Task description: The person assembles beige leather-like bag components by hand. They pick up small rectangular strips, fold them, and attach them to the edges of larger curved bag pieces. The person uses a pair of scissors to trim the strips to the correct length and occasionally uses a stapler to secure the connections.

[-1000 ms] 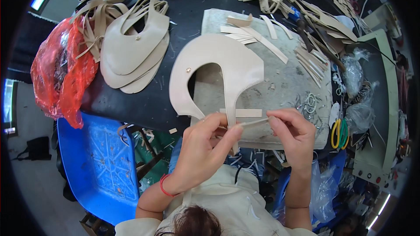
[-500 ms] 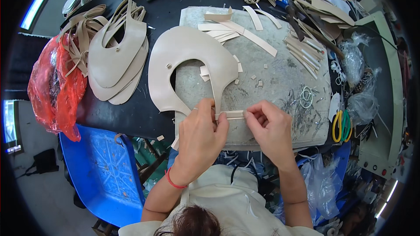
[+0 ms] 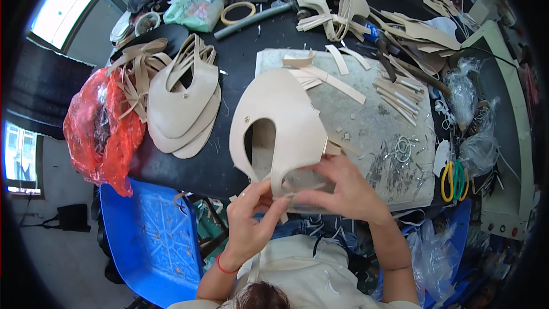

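A beige leather bag panel [image 3: 286,103] with a curved cut-out and a small metal eyelet rises slightly tilted before me, its narrow ends toward my body. My left hand [image 3: 251,212] is closed, thumb and fingers pinching one narrow end. A bit of pale strip shows below those fingertips. My right hand [image 3: 349,191] curls at the panel's right edge, fingers against its side and partly hidden, thumb reaching left to the same pinched end. Several cut leather strips [image 3: 337,83] lie beyond the panel on the grey work board [image 3: 394,120].
Stacked beige bag panels [image 3: 183,106] and a red plastic bag [image 3: 103,137] are at the left. A blue tray [image 3: 154,240] sits below them. Yellow- and green-handled scissors [image 3: 454,180] lie right of the board. A tape roll [image 3: 237,13], a grey rod [image 3: 251,21] and a hammer [image 3: 383,51] are farther back.
The view has shifted, so the bench appears farther down and right. The panel is raised and tilted off the board. My right hand has moved from the short strip to the panel's edge.
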Action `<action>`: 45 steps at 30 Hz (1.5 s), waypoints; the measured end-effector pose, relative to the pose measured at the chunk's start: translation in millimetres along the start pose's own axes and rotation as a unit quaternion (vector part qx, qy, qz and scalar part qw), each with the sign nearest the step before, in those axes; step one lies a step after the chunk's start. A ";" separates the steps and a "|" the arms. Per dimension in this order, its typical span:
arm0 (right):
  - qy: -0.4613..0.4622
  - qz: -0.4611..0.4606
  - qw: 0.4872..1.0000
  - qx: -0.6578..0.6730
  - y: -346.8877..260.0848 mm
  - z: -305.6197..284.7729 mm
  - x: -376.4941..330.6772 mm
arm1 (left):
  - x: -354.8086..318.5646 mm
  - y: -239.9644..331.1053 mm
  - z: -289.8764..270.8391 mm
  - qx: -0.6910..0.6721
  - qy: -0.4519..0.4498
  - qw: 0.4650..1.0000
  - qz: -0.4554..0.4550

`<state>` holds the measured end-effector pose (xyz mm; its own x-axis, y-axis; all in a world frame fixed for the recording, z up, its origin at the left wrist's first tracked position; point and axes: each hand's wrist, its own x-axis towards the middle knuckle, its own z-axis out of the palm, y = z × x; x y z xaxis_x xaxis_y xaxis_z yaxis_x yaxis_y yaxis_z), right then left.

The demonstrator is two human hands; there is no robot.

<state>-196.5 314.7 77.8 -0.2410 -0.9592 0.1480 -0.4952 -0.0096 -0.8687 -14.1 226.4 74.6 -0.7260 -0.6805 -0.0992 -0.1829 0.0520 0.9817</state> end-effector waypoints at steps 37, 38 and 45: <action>0.273 0.070 0.907 -0.311 88.8 -117.6 -34.5 | 99.6 12.6 33.5 0.286 -0.095 0.903 0.306; 0.290 0.087 0.911 -0.279 84.7 -114.5 -33.2 | 93.9 9.3 32.7 0.277 -0.094 0.908 0.301; 0.301 0.033 0.930 -0.210 33.7 -72.1 -17.8 | 86.7 19.0 33.1 0.170 -0.116 0.954 0.217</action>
<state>-269.1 351.8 80.0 -0.6427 -0.6213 0.4482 -0.7147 0.2754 -0.6430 -102.5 192.6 79.2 -0.9020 -0.3638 0.2324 -0.0079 0.5522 0.8336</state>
